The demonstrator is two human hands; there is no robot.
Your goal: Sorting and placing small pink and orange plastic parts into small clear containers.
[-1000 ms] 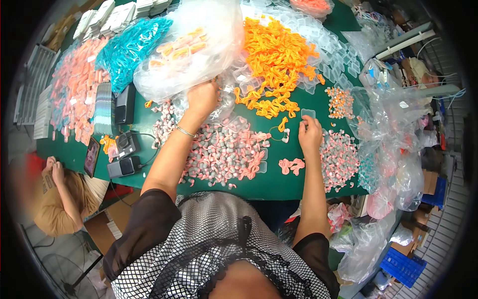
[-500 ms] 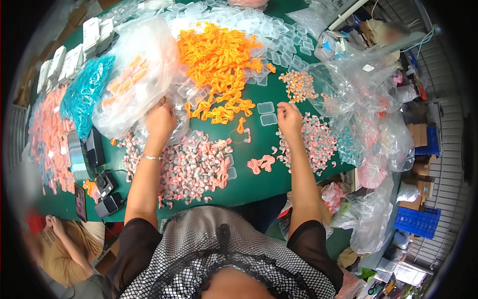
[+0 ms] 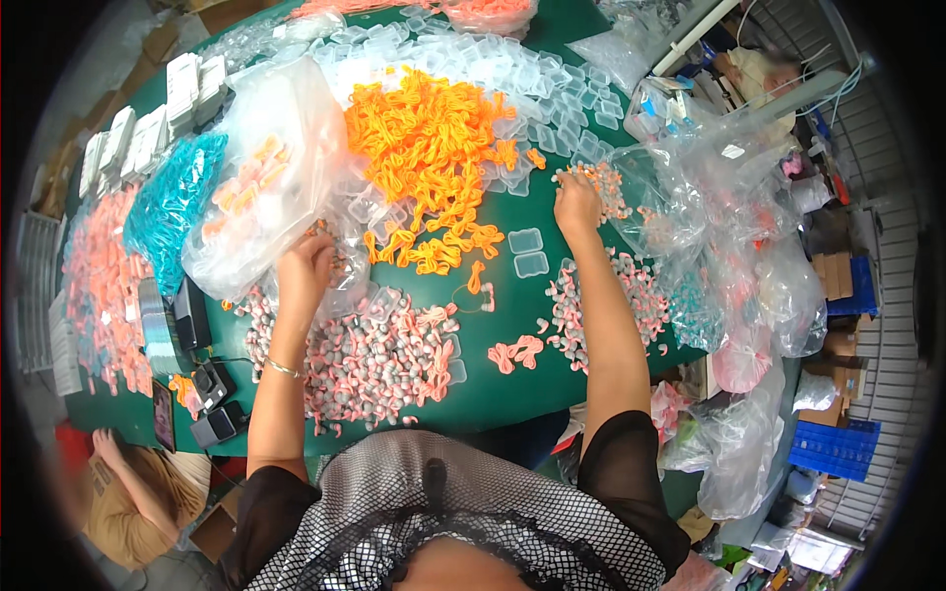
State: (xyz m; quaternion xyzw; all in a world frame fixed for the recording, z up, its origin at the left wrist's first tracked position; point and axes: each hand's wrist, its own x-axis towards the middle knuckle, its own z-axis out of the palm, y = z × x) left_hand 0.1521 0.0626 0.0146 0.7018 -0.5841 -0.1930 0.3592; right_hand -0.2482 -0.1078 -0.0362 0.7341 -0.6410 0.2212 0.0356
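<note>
My left hand [image 3: 304,271] is at the opening of a clear plastic bag [image 3: 286,108], its fingers bent over small brownish-orange pieces [image 3: 340,258]; what it grips is hidden. My right hand [image 3: 577,207] reaches to the left edge of a heap of small orange-and-white pieces [image 3: 609,192]. Its fingertips are pinched together, and any piece between them is too small to make out. Just left of my right forearm lie two small clear plastic boxes [image 3: 530,264], one above the other. A single orange cord bundle [image 3: 475,278] rests left of them, near a thin loop with a pink-and-grey piece [image 3: 488,296].
Pink-and-grey pieces lie in a near-left heap [image 3: 365,369] and a right heap [image 3: 645,305]. Pink cord bundles [image 3: 514,353] lie between them. Beyond are piled orange cord bundles [image 3: 424,138] and many clear boxes [image 3: 473,59]. Plastic bags [image 3: 729,217] crowd the right edge; another person [image 3: 138,497] sits lower left.
My right hand has moved away from beside the two clear boxes, farther out to the orange-and-white heap. My left hand stays by the bag, its fingers now among the small pieces. The view has shifted slightly.
</note>
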